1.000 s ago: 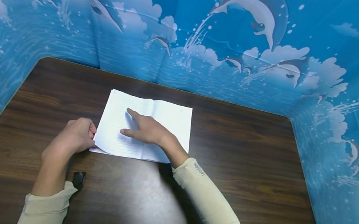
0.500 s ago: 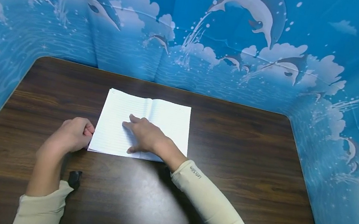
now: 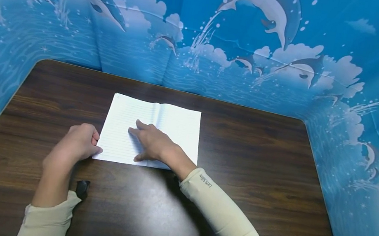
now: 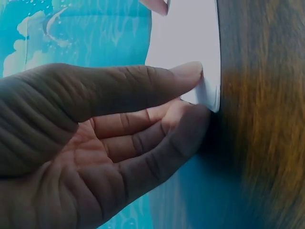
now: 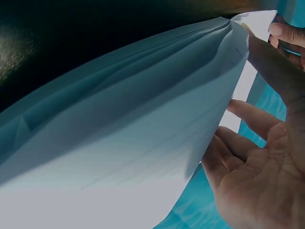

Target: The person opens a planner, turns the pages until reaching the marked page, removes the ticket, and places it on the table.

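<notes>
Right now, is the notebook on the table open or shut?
Open. The notebook lies spread on the table, its white pages showing on both sides of the middle fold.

Notebook: right hand is masking part of both pages; marks in the far left corner are showing too small to read; the right wrist view is cropping it at left and bottom.
Left hand: thumb is hiding a bit of page corner; the left wrist view's left edge is cutting the hand.
Black object: left sleeve is partly hiding it; identity is escaping recognition.
Tabletop: near side is falling outside the head view.
Backdrop: top is running past the same frame.
</notes>
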`<state>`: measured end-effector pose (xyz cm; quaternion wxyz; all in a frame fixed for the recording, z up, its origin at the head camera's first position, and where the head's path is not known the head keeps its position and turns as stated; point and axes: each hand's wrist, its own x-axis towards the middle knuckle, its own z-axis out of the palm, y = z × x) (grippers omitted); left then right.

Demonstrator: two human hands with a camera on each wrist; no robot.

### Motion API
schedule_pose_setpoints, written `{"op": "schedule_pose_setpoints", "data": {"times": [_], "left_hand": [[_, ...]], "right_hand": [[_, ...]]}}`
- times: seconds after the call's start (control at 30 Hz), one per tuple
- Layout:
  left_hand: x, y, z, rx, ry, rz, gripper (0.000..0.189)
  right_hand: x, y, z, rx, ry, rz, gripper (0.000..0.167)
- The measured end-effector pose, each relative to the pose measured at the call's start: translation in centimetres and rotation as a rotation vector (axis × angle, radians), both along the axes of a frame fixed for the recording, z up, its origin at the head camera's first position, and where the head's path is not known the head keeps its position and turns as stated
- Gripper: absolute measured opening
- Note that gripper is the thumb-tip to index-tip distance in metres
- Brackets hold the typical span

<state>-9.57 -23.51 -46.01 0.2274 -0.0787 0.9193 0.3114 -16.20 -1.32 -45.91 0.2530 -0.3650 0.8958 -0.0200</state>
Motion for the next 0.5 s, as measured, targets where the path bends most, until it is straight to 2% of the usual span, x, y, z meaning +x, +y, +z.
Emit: {"op": "schedule_pose_setpoints", "data": {"times": [0.33, 0.5], "left_hand": [[-0.12, 0.13, 0.13, -0.010, -0.023, 0.026, 0.029], [-0.11, 0.24, 0.14, -0.016, -0.033, 0.031, 0.029]], "right_hand": [[-0.14, 0.14, 0.08, -0.034, -0.015, -0.001, 0.092], [-0.80, 0.67, 0.44, -0.165, -0.074, -0.011, 0.076]]}}
